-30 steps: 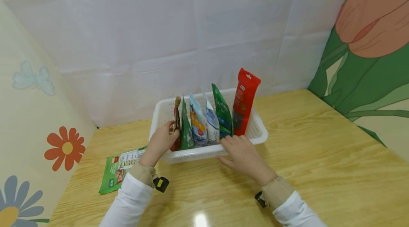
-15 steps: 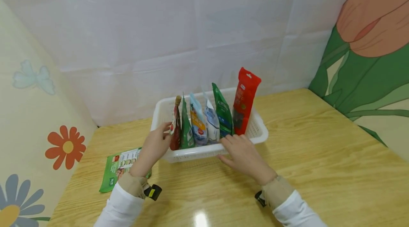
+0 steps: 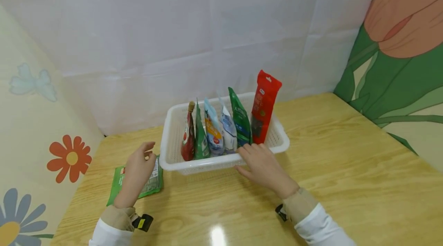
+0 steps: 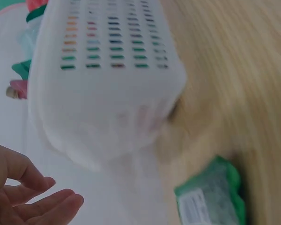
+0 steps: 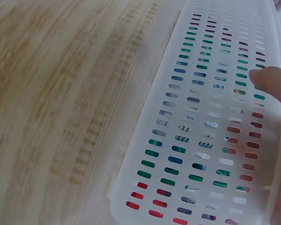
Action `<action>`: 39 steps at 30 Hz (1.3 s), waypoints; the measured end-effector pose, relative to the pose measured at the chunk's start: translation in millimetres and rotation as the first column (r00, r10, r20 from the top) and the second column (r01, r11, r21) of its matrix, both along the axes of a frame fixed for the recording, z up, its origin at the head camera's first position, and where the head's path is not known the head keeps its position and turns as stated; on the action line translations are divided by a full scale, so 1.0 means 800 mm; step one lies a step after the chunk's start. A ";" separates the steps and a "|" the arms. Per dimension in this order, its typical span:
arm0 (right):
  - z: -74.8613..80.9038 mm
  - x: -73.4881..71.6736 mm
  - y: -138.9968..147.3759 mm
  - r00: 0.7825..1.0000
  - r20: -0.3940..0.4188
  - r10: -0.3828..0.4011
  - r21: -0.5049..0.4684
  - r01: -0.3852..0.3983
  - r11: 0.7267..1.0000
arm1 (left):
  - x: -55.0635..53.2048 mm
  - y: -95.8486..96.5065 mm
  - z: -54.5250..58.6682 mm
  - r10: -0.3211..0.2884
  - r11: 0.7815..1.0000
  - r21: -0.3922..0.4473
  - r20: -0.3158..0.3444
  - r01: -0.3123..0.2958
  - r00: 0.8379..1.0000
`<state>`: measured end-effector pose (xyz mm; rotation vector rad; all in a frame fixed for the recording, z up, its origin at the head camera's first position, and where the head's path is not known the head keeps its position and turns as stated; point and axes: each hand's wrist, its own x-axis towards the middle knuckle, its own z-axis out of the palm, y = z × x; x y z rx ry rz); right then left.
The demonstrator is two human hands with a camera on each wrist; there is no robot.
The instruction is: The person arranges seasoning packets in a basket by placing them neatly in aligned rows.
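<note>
A white plastic basket point(image 3: 194, 167) holds several upright snack pouches. My right hand point(image 3: 261, 163) grips its front rim, fingers over the edge and the thumb against the outer wall, as the right wrist view shows. My left hand point(image 3: 138, 169) hovers left of the basket with loosely bent fingers and nothing in them. Below it a green packet point(image 3: 155, 184) lies flat on the table, partly hidden by the hand. The dark red pouch point(image 3: 188, 142) with a twisted top stands leftmost in the basket, beside a green pouch point(image 3: 201, 142).
Further right in the basket stand a blue-and-orange pouch point(image 3: 214, 134), a white-and-blue pouch point(image 3: 229, 130), a dark green pouch point(image 3: 241, 119) and a tall red packet point(image 3: 264, 107). A white sheet point(image 3: 145, 26) hangs behind the wooden table point(image 3: 339, 169).
My left hand has let go of the dark red pouch and moved left out of the basket, over the green packet. The right hand stays on the rim.
</note>
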<state>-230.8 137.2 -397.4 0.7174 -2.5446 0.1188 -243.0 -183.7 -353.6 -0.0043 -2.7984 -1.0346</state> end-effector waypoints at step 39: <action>0.000 -0.001 -0.001 1.000 0.012 -0.008 -0.003 0.008 1.000 | -0.005 -0.083 -0.073 0.198 0.939 -0.342 0.448 -0.037 0.872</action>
